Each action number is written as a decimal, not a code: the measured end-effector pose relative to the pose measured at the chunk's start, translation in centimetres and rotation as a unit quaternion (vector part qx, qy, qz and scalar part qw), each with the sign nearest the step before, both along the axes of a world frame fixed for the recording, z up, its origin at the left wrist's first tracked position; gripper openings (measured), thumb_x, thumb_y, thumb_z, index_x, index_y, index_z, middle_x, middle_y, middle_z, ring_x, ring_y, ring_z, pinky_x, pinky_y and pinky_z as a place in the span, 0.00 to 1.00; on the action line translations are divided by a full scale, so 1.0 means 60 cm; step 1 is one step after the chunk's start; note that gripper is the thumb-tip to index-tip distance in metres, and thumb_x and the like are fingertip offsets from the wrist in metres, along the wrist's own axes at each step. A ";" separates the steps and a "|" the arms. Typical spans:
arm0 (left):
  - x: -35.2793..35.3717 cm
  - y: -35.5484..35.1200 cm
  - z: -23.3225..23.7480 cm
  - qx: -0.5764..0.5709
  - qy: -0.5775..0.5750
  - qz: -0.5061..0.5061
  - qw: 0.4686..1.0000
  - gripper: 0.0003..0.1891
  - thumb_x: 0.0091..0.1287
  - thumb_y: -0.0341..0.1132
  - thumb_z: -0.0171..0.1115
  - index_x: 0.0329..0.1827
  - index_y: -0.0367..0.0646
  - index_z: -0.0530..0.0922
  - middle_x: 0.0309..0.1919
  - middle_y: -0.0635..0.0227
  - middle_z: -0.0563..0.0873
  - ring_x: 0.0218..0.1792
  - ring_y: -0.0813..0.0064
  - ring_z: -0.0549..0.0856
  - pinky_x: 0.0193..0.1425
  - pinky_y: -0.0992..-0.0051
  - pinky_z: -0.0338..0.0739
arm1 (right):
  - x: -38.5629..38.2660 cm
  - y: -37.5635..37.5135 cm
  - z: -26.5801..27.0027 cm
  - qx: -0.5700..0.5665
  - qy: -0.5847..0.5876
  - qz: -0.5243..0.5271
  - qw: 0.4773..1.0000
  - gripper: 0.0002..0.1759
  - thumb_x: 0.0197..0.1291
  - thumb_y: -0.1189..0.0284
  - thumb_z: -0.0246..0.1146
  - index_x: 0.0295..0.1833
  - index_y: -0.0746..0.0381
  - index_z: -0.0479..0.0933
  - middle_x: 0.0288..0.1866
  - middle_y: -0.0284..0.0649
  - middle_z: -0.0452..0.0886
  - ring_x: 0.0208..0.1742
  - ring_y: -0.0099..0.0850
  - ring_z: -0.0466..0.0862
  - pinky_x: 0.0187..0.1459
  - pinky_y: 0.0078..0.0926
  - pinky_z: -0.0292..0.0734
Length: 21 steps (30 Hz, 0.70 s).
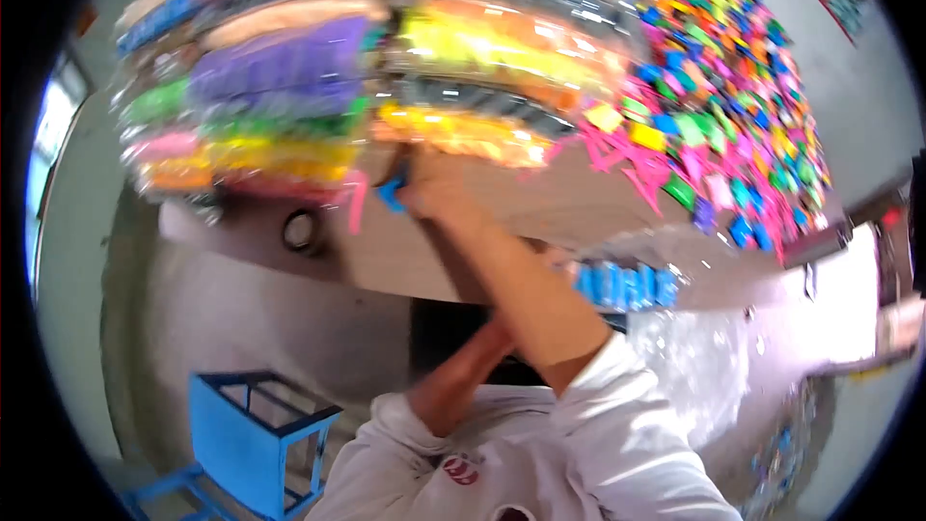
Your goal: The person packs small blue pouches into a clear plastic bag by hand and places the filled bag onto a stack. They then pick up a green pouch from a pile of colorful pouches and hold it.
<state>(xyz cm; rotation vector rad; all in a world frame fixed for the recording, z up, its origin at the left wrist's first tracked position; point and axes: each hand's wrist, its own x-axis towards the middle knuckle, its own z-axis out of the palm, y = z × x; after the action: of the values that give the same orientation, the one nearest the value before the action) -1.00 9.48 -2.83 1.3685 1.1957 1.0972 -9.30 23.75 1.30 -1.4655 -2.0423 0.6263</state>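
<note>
My right hand (pixel 421 183) reaches over the table below the stacked bags, blurred by motion. A small blue piece (pixel 391 195) shows against its fingers; whether they grip it is unclear. My left forearm crosses beneath the right one. Part of my left hand (pixel 557 257) shows beyond it, closed at the end of a clear bag with a row of blue pieces (pixel 627 287). Above lie stacked clear bags of purple (pixel 275 72), yellow (pixel 473 43) and other coloured pieces.
A heap of loose multicoloured pieces (pixel 704 106) covers the table's right side. A roll of tape (pixel 301 231) lies near the table's front edge (pixel 362 291). Clear plastic (pixel 690 362) is at the right, below the blue pieces. A blue stool (pixel 241 444) stands at the lower left.
</note>
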 end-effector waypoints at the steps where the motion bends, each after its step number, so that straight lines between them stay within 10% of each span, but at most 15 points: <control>1: -0.002 -0.004 0.021 0.022 0.067 0.028 0.997 0.15 0.73 0.42 0.63 0.51 0.39 0.84 0.43 0.62 0.87 0.45 0.70 0.84 0.51 0.67 0.79 | -0.006 0.011 -0.026 0.035 -0.024 0.147 0.988 0.19 0.50 0.69 0.66 0.49 0.62 0.83 0.41 0.56 0.86 0.47 0.54 0.86 0.50 0.45 0.81; 3: -0.007 0.001 0.020 0.074 0.109 0.042 0.990 0.15 0.72 0.42 0.63 0.50 0.39 0.84 0.44 0.60 0.88 0.46 0.69 0.85 0.52 0.67 0.79 | -0.012 -0.037 -0.049 0.142 0.075 0.149 0.976 0.11 0.50 0.70 0.66 0.38 0.65 0.82 0.36 0.57 0.84 0.42 0.59 0.83 0.46 0.50 0.80; 8: -0.015 0.009 0.003 0.146 0.103 0.029 0.983 0.13 0.69 0.39 0.63 0.47 0.39 0.84 0.42 0.62 0.88 0.46 0.69 0.85 0.55 0.69 0.77 | 0.143 -0.210 0.124 -0.013 0.179 0.178 0.967 0.24 0.48 0.70 0.67 0.52 0.65 0.71 0.45 0.55 0.79 0.47 0.56 0.81 0.45 0.53 0.76; 17: -0.008 0.010 0.024 0.117 0.041 0.017 0.992 0.11 0.69 0.32 0.61 0.48 0.33 0.83 0.41 0.59 0.88 0.44 0.69 0.86 0.52 0.71 0.78 | 0.556 -0.336 0.133 0.015 0.178 -0.257 0.950 0.22 0.50 0.75 0.72 0.50 0.65 0.75 0.31 0.36 0.79 0.31 0.18 0.76 0.33 0.21 0.74; 21: -0.008 0.013 0.023 0.111 0.043 0.014 0.993 0.11 0.69 0.31 0.61 0.48 0.33 0.82 0.41 0.58 0.88 0.45 0.70 0.86 0.53 0.71 0.78 | 0.584 -0.333 0.132 -0.010 0.158 -0.300 0.941 0.20 0.50 0.75 0.72 0.49 0.65 0.75 0.29 0.34 0.76 0.31 0.18 0.73 0.34 0.18 0.72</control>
<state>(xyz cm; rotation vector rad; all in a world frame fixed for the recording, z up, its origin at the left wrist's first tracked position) -1.48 10.26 -1.47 1.5864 1.1857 1.2309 25.73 3.76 9.23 -1.7526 -1.2559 0.5734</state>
